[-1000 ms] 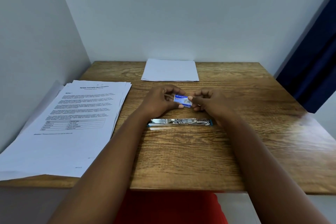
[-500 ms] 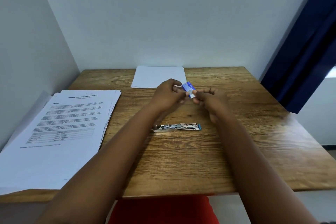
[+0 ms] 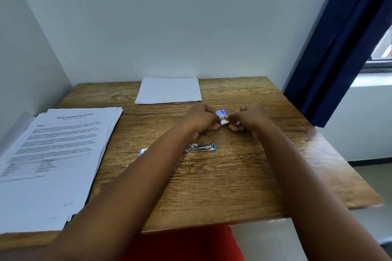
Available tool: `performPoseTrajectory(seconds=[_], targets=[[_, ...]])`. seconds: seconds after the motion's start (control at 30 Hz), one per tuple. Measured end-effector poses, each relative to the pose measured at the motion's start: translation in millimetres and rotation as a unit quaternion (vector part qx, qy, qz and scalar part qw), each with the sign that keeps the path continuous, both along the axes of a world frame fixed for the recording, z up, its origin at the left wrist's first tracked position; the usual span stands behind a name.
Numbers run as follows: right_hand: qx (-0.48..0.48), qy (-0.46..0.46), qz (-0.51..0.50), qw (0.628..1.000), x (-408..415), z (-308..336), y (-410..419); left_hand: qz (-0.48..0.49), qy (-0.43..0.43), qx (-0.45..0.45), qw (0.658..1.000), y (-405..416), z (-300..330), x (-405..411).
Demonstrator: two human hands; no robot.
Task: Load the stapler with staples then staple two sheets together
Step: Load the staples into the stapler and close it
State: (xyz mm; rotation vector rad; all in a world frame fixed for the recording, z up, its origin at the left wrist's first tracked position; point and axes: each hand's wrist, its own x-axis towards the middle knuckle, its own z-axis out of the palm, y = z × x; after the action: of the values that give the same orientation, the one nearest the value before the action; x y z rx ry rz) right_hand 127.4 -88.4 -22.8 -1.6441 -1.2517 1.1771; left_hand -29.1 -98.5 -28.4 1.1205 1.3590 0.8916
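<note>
Loading not yet done: stapler (image 3: 200, 147) lying opened flat on the surface (image 3: 244, 176), partly behind the left forearm. Both grips clamped on the small blue staple box (image 3: 221, 115), left hand (image 3: 202, 119) holding the sleeve, right hand (image 3: 247, 121) pinching its white tray (apparently sliding out). Blank sheets (image 3: 168, 90) waiting at the far edge, unstapled

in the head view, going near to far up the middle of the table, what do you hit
stapler lying opened flat → small staple box held between left hand and right hand → blank sheets at the table's far edge
</note>
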Motion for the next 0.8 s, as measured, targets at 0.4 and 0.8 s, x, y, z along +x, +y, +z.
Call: performPoseTrajectory(seconds=[0.4,0.8], targets=[[0.078,-0.212,0.119,0.967,-17.4,18.7,-29.9,-0.119,0.262,0.114,0.951,-32.7,12.4,-41.9],[0.044,-0.307,0.342,0.887,-48.6,18.5,-49.4,-0.224,0.345,0.177,0.894,-60.4,8.3,-87.5]])
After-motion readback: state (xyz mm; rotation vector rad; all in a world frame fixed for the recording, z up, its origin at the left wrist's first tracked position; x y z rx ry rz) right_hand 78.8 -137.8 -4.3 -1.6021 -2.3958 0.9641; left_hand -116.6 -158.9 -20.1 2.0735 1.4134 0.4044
